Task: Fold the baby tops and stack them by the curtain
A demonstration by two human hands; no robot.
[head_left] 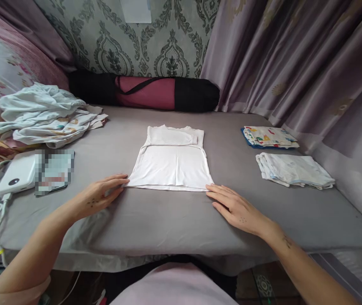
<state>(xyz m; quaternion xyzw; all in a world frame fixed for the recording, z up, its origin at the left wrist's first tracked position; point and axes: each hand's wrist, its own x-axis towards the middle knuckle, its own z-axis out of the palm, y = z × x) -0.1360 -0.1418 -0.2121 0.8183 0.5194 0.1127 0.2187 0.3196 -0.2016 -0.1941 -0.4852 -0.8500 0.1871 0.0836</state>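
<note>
A white shirt [174,163] lies flat on the grey sheet [168,220], its sleeve folded across the upper part and its hem toward me. My left hand [100,197] touches the left corner of the hem with its fingertips, fingers stretched out and a little apart. At the right corner of the hem rests my right hand [234,207], its fingers extended over the cloth edge and the thumb apart. Neither hand grips the fabric.
Loose clothes [47,114] are heaped at the left, above a power bank [20,171], a blurred flat item [55,171] and cables. Two folded stacks, one colourful [269,137], one white [295,169], lie right. A long bag [145,92] lines the back.
</note>
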